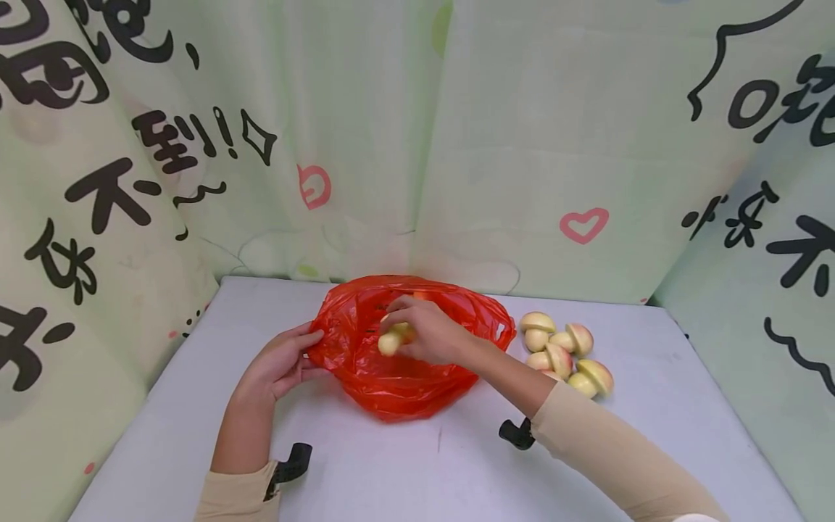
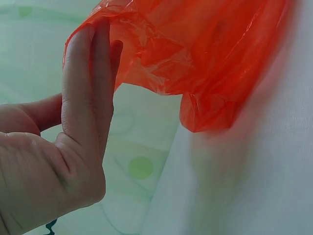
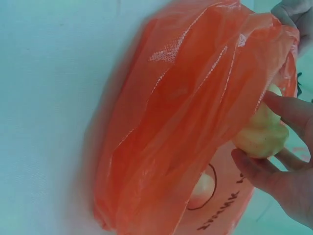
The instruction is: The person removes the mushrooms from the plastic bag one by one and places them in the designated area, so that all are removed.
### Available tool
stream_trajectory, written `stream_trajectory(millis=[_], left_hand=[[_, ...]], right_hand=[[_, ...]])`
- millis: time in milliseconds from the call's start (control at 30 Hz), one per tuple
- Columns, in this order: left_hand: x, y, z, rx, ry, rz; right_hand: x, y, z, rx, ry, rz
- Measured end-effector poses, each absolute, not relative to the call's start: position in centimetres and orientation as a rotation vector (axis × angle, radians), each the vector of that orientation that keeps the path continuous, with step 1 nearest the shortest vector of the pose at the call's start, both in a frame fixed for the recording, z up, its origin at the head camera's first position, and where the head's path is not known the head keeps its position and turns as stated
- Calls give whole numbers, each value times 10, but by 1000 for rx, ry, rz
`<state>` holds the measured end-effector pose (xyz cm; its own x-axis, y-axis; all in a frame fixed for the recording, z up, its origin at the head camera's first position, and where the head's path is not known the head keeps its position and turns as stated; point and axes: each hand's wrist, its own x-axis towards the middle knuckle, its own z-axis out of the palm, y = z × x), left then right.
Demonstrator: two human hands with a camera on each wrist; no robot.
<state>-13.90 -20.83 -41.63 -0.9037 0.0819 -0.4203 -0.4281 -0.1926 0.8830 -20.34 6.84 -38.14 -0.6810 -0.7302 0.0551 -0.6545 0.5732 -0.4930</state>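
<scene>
A red plastic bag (image 1: 404, 402) stands on the table with its mouth spread wide. My left hand (image 1: 280, 362) holds the bag's left rim; in the left wrist view its long fingers (image 2: 80, 93) reach up against the thin plastic. Over the bag's opening, my right hand (image 1: 433, 333) grips a pale yellow toy mushroom (image 1: 391, 342), stem pointing left. The right wrist view shows fingertips and thumb around that mushroom (image 3: 261, 139), partly behind the bag's rim (image 3: 230, 73). A pale, pinkish round thing (image 3: 203, 188) shows lower down by the bag's printed side.
Several more toy mushrooms (image 1: 590, 378), yellow with pinkish patches, lie clustered right of the bag, beside my right forearm. The white table (image 1: 404, 471) is enclosed by a pale green printed curtain (image 1: 496, 145) at the back and sides. Black straps (image 1: 293, 462) sit at both wrists.
</scene>
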Motion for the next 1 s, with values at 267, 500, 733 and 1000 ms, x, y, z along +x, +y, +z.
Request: stream_trajectory(millis=[267, 500, 733, 1000], left_hand=[[-140, -206, -418, -410, 1728, 2165], [-141, -203, -420, -400, 1718, 2163], [-140, -204, -421, -413, 1722, 2152], [-140, -205, -419, -417, 1731, 2131]], right_hand=[[-195, 89, -378, -1137, 2647, -791], [-187, 113, -376, -1084, 2694, -852], [-179, 134, -371, -1038, 2742, -884], [-170, 157, -371, -973, 2776, -906]])
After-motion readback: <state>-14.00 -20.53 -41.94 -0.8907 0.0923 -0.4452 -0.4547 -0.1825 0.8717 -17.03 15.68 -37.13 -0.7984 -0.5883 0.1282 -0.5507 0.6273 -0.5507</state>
